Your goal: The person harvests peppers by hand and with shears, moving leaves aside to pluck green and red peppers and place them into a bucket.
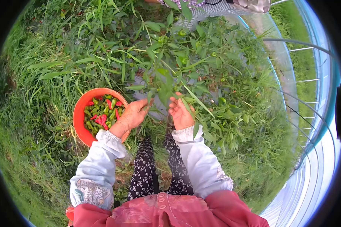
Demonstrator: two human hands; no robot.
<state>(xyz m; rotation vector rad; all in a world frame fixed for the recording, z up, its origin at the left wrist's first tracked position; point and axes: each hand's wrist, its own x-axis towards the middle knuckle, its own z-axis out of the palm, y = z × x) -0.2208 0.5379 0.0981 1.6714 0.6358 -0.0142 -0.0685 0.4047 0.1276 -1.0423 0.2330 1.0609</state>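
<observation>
Bushy pepper plants (166,81) with green leaves and small green peppers (184,60) grow in front of me. My left hand (134,113) reaches in from the left, its fingers pressed together at the foliage; whatever they pinch is too blurred to name. Palm up, my right hand (182,113) lies among the leaves with loosely curled fingers apart and nothing visible in it. An orange bucket (78,117) stands beside my left wrist, holding many green peppers (89,112) and several red peppers (101,120). My left forearm covers part of its rim.
Tall grass (53,72) surrounds the plants on the left. Another person, in checked clothing (208,13), is at the far side of the row. Greenhouse hoops (303,41) and plastic sheeting (307,174) rise along the right. My patterned trousers (142,170) show below.
</observation>
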